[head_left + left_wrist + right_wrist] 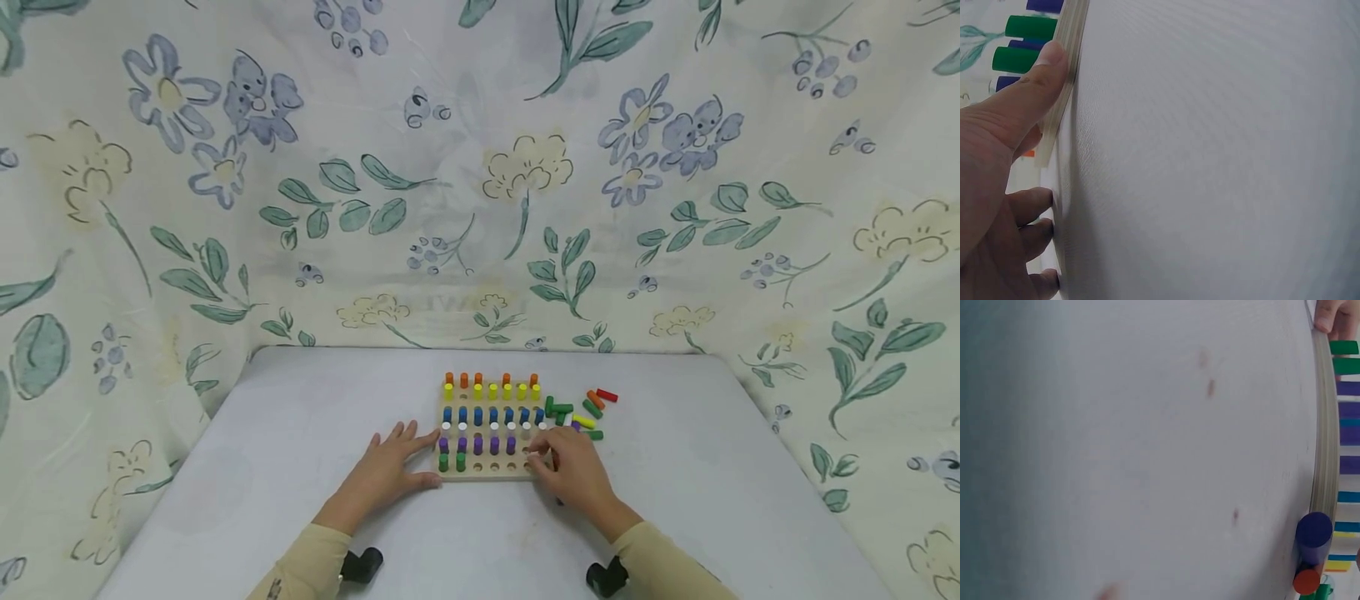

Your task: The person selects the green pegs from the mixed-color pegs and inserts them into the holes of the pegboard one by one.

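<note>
A wooden pegboard (495, 478) holds rows of upright coloured pegs: orange, yellow, blue, white, purple and green. My left hand (386, 468) lies spread at its left side, thumb and index finger touching the edge. In the left wrist view the thumb (1052, 55) presses the board's side beside two green pegs (1032, 27). My right hand (576, 471) is over the board's front right corner, fingers bent, fingertips close over the purple row's right end. I cannot tell whether a peg is between them. Two purple-row neighbours, green pegs (461, 461), stand front left.
Loose green pegs (592, 409), a red peg (607, 395), an orange peg (596, 399) and a yellow peg (583, 422) lie right of the board. By its front edge are a purple peg (1314, 534) and an orange peg (1307, 582). A floral curtain (480, 250) surrounds the white table (300, 417).
</note>
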A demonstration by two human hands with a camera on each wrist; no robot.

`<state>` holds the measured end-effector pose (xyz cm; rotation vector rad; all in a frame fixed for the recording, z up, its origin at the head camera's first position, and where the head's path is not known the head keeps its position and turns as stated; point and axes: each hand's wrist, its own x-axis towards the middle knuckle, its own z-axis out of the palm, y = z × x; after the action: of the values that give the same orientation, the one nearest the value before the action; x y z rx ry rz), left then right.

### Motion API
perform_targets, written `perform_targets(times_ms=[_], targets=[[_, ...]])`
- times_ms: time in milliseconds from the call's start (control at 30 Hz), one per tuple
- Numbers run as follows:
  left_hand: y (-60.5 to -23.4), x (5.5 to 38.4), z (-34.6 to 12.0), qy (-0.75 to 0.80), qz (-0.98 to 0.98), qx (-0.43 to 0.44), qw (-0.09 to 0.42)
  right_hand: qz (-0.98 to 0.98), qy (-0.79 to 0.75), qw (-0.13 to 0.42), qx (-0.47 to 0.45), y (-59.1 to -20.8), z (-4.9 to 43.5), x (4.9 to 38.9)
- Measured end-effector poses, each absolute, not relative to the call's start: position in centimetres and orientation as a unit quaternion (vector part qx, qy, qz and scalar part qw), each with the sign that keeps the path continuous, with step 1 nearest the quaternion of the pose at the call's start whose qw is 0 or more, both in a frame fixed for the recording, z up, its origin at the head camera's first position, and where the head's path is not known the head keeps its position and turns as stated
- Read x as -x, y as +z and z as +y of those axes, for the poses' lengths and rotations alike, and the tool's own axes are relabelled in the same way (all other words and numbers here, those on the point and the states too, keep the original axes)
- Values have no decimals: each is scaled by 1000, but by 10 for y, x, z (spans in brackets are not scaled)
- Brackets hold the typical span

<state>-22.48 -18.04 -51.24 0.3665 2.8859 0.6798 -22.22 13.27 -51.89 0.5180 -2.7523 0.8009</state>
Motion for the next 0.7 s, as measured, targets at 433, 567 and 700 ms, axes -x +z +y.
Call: perform_targets(times_ms=[433, 567, 700], targets=[[-510, 224, -178, 224, 964, -121, 80, -950, 245, 125, -145, -521, 145, 223], [-507, 224, -178, 226, 963, -121, 82, -948, 257, 126, -140, -520, 148, 221], [-507, 224, -178, 228, 962, -122, 81, -946, 259, 132, -142, -521, 151, 221]])
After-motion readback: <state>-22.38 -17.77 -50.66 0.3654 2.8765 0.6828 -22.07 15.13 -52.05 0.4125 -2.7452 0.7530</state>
